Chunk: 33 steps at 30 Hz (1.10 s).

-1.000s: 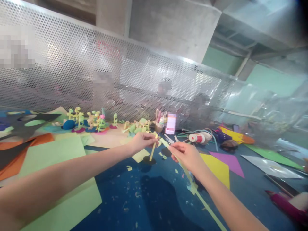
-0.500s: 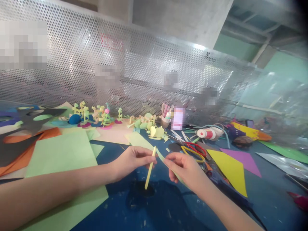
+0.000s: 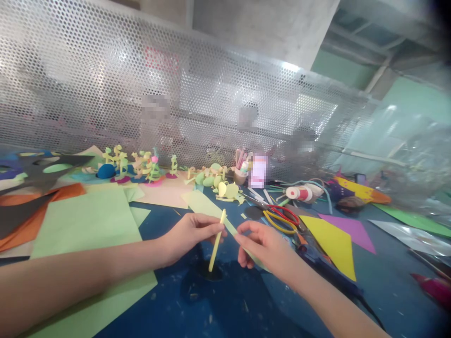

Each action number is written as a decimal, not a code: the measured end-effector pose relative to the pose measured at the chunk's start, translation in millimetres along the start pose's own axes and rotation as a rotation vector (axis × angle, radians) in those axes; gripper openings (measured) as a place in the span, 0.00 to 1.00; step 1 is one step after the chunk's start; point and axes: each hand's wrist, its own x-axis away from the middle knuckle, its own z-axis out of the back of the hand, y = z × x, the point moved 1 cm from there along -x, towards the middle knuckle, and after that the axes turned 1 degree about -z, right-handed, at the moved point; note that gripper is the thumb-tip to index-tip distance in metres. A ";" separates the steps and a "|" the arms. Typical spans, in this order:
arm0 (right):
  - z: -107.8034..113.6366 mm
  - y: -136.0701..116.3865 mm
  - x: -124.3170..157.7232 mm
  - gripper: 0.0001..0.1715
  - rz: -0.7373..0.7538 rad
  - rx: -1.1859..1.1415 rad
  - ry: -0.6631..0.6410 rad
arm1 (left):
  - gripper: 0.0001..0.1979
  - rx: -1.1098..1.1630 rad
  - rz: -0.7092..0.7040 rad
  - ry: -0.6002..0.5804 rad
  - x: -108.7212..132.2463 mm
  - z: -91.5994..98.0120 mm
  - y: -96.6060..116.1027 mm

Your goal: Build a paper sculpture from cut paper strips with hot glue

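Note:
My left hand (image 3: 192,234) pinches a thin yellow paper stick (image 3: 216,243) near its upper part. The stick stands tilted, its lower end on a small dark paper disc (image 3: 207,272) on the blue table (image 3: 246,310). My right hand (image 3: 262,244) is just to the right of the stick, fingers closed on a pale green paper strip (image 3: 256,258) that passes under the palm. The two hands are a few centimetres apart above the table.
Large light green sheets (image 3: 88,225) lie at the left, orange and black paper (image 3: 21,220) beyond. Scissors (image 3: 282,217), a yellow sheet (image 3: 331,244), a purple sheet (image 3: 352,230) and a glue stick (image 3: 299,192) lie right. Small paper figures (image 3: 141,169) line the perforated metal screen (image 3: 176,94).
Both hands have come nearer to me and lower over the table, with the stick and the strip still held. The long trailing part of the strip no longer shows.

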 end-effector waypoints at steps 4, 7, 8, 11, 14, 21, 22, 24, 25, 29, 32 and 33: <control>-0.4 2.7 -0.1 0.15 0.004 0.030 -0.006 | 0.11 0.024 0.026 0.000 0.5 -0.7 -0.8; -1.2 3.8 0.1 0.14 -0.006 -0.004 -0.040 | 0.11 0.013 0.018 0.017 0.9 -1.6 0.5; -1.7 3.9 0.3 0.13 -0.012 -0.019 -0.051 | 0.10 0.009 0.009 0.016 1.1 -2.0 1.1; -3.2 4.1 1.1 0.13 -0.026 -0.040 -0.072 | 0.09 0.002 -0.009 0.017 1.8 -3.0 2.6; -3.1 4.9 0.8 0.12 -0.003 -0.025 -0.081 | 0.10 -0.009 -0.019 0.018 2.4 -3.8 2.9; 1.1 5.4 0.0 0.12 0.022 0.006 -0.082 | 0.11 0.012 -0.013 0.024 2.6 -3.4 0.7; 0.7 4.4 1.0 0.11 0.035 0.052 -0.084 | 0.11 0.018 -0.014 0.032 2.6 -3.2 0.2; -0.6 2.2 3.0 0.10 0.058 0.154 -0.074 | 0.11 0.024 -0.010 0.053 2.6 -3.1 -0.5; -1.3 1.4 3.7 0.09 0.065 0.196 -0.063 | 0.11 0.023 -0.007 0.062 2.6 -3.1 -0.6; -1.3 3.9 1.2 0.11 0.031 0.218 -0.010 | 0.12 0.007 -0.006 0.069 3.5 -3.9 0.6; 1.7 8.8 -3.4 0.13 0.039 0.130 0.053 | 0.12 0.000 -0.001 0.046 4.8 -4.2 2.3; 2.7 9.9 -4.4 0.13 0.054 0.091 0.079 | 0.12 0.002 -0.002 0.033 5.2 -4.1 2.7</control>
